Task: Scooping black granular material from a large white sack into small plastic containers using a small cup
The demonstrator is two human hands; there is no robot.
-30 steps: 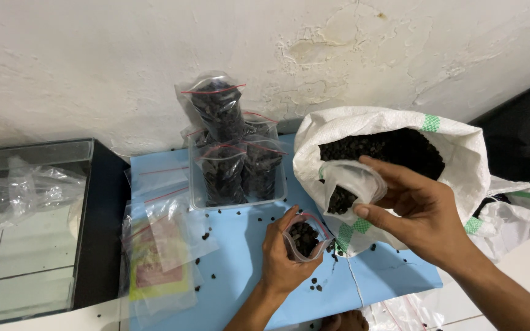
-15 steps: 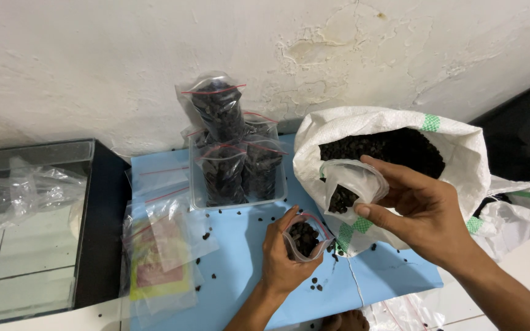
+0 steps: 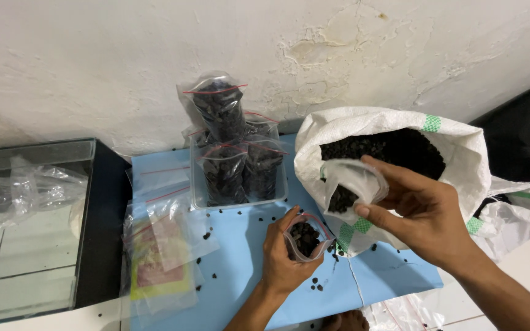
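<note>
The left hand grips a small clear zip bag upright on the blue table, fingers wrapped round its side so the mouth stays spread and facing up; the bag already holds dark granules at its bottom. The right hand is closed on a clear plastic scoop cup, tilted with its mouth turned down and left toward the bag, a dark load sitting in its lower end. The cup hangs just above and to the right of the bag's mouth, directly in front of the big white woven sack, whose rolled-down rim leaves the dark granules inside exposed and within easy reach. Holding the bag close to the sack keeps the path from one to the other short. Spilled granules dot the table around the left hand and farther left. Behind the bag, a clear plastic tub holds filled, sealed bags standing on end, one stacked higher against the wall. A pile of empty zip bags lies at the table's left side, overhanging toward a dark-framed glass tank. Open room is narrow: the sack crowds the right, the tub the rear, and the table's near edge sits just below the left wrist, with tiled floor beyond.
</note>
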